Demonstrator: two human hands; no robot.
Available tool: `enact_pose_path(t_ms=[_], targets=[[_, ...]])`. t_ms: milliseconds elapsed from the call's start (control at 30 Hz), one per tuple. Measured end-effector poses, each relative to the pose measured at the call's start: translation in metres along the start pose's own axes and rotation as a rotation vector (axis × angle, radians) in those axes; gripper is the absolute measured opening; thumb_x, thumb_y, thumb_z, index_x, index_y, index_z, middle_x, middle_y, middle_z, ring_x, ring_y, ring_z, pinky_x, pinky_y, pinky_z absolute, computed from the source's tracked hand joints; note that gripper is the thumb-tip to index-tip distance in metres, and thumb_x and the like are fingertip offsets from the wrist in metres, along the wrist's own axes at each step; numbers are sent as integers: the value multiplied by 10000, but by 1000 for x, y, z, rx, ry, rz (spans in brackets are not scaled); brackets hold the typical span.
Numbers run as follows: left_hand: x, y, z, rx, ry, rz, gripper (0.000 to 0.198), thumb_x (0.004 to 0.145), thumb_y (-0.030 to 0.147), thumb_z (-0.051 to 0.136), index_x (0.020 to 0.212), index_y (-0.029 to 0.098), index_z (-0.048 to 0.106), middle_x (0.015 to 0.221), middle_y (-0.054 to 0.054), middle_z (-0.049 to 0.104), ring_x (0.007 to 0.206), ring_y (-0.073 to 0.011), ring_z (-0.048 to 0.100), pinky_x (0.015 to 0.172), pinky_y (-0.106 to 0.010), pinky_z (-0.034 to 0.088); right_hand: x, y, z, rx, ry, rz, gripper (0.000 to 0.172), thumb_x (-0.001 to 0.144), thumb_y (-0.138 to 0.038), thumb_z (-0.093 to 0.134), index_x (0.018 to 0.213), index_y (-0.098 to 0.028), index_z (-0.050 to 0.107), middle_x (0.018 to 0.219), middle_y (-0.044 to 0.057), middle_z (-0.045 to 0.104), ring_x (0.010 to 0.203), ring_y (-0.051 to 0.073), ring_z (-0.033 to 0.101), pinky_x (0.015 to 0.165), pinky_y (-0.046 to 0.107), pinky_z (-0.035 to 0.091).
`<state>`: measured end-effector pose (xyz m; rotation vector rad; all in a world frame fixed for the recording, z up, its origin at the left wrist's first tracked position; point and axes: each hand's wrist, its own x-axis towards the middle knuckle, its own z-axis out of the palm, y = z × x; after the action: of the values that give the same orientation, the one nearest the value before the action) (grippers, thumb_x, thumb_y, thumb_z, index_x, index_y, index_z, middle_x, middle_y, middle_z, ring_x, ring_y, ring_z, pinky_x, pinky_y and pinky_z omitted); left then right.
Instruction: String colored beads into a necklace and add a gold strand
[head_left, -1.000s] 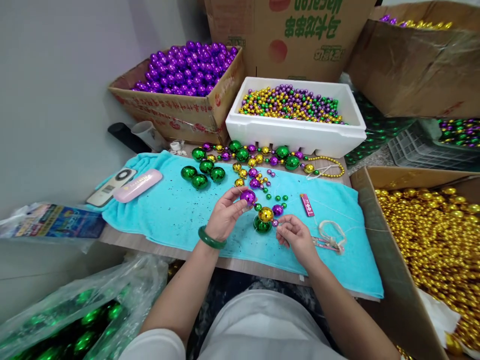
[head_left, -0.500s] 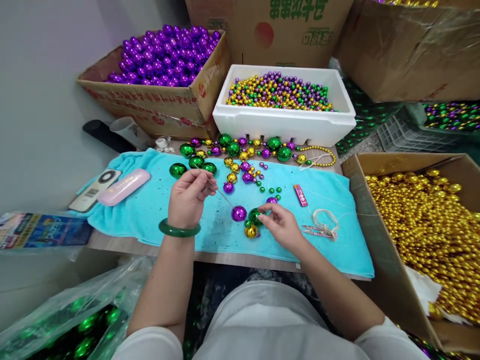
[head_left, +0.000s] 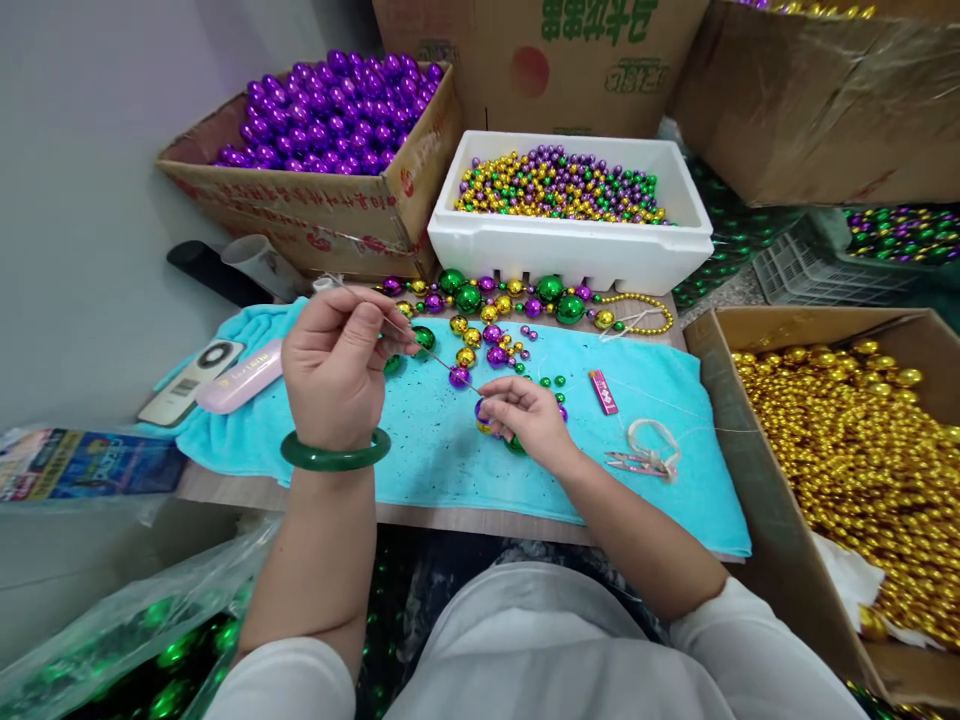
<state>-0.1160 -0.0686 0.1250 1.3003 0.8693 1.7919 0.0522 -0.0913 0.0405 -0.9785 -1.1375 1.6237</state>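
Observation:
My left hand (head_left: 337, 360), with a green bangle (head_left: 335, 450) at the wrist, pinches a thin string (head_left: 431, 352) that runs taut, slanting down to the right. At the string's lower end, the fingers of my right hand (head_left: 529, 420) are closed on it. A purple bead (head_left: 478, 408) shows just beside those fingertips, and part of a green bead (head_left: 515, 445) peeks out under the palm. Behind my hands lie loose purple beads (head_left: 459, 377), gold beads (head_left: 466, 357) and small green beads (head_left: 545, 381). My left hand partly covers large green balls (head_left: 424, 338).
A turquoise towel (head_left: 435, 470) covers the table. On it lie snips (head_left: 637, 462), a small pink packet (head_left: 602, 392) and a pink case (head_left: 240, 378). A finished-looking bead strand (head_left: 570, 308) lies behind, before a white foam box (head_left: 570, 245). Bead-filled cartons (head_left: 765, 450) stand around.
My left hand has moved left and nearer, drawing out more string. My right hand has shifted left from the green bead to the string beside the purple bead.

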Motion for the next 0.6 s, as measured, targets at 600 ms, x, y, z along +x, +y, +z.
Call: enact_pose_path(t_ms=[600], targets=[[25,-149,45,959,-684,-40,178,819,237,558,866,186,722,893,-96,692,915,-236,562,865,-390,434,-20,20,-22,-44,165,-37,168,732,-346,632,713,-180,614,601,-8,575,504,89,459,441,209,355]])
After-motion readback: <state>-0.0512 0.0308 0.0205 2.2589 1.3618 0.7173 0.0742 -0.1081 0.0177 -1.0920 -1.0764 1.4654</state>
